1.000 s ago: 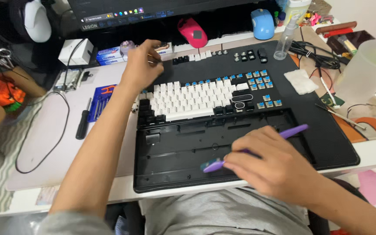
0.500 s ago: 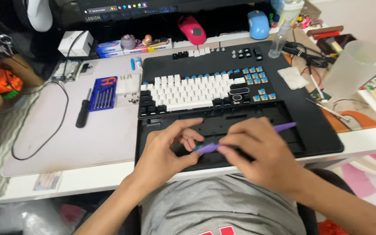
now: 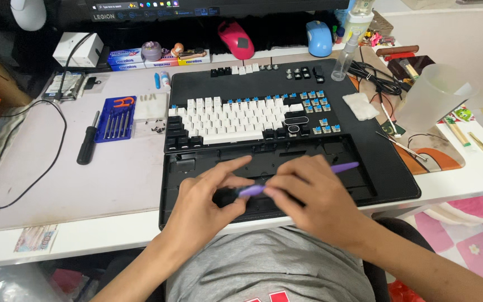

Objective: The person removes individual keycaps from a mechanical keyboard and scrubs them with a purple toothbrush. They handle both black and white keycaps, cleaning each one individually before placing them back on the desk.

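Note:
My right hand (image 3: 314,201) grips a purple brush-like tool (image 3: 342,168) that lies across the empty black keyboard case (image 3: 364,184) near the table's front edge. My left hand (image 3: 211,198) rests on the case beside it, fingers pinching the dark tip end of the tool (image 3: 227,196). Behind the case sits the keyboard plate (image 3: 236,120) with white and black keycaps and bare blue switches on its right side. Both lie on a black desk mat (image 3: 392,162).
A blue screwdriver set (image 3: 115,117) and a black screwdriver (image 3: 88,145) lie to the left on a grey mat. Loose keycaps (image 3: 241,70) sit at the mat's far edge. A frosted plastic jug (image 3: 437,95), a spray bottle (image 3: 345,56), a pink mouse (image 3: 236,39), a blue mouse (image 3: 318,38) and cables stand farther back and right.
My left hand has come back from the far side of the keyboard to the case and now pinches the tool's tip. My right hand keeps hold of the purple tool.

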